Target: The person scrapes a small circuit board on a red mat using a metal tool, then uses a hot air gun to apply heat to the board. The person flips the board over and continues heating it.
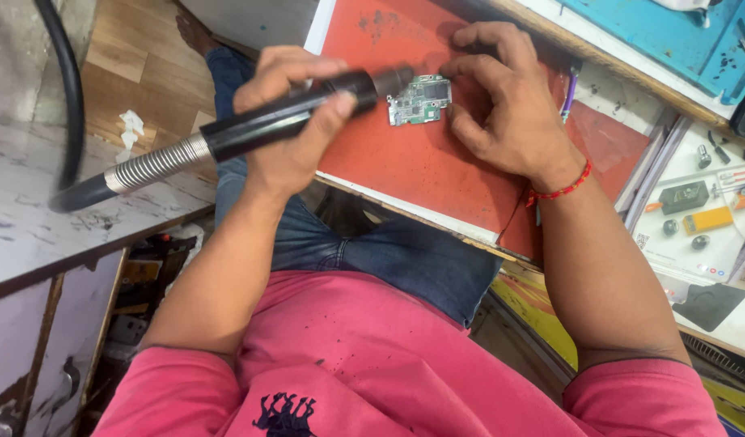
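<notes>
My left hand (287, 117) grips a black hot-air wand (292, 117) with a metal spring collar and a black hose running off to the left. Its nozzle (394, 81) points at a small green circuit board (419, 99) lying on a red work mat (413, 162). My right hand (502, 101) rests on the mat just right of the board, thumb and fingers touching its edge and pinning it down. A red thread bracelet circles my right wrist.
A blue mat (672, 36) lies at the top right. A white tray (696, 218) at the right holds small tools, a yellow piece and black parts. A worn grey cabinet top (33, 210) stands at the left, over wooden floor.
</notes>
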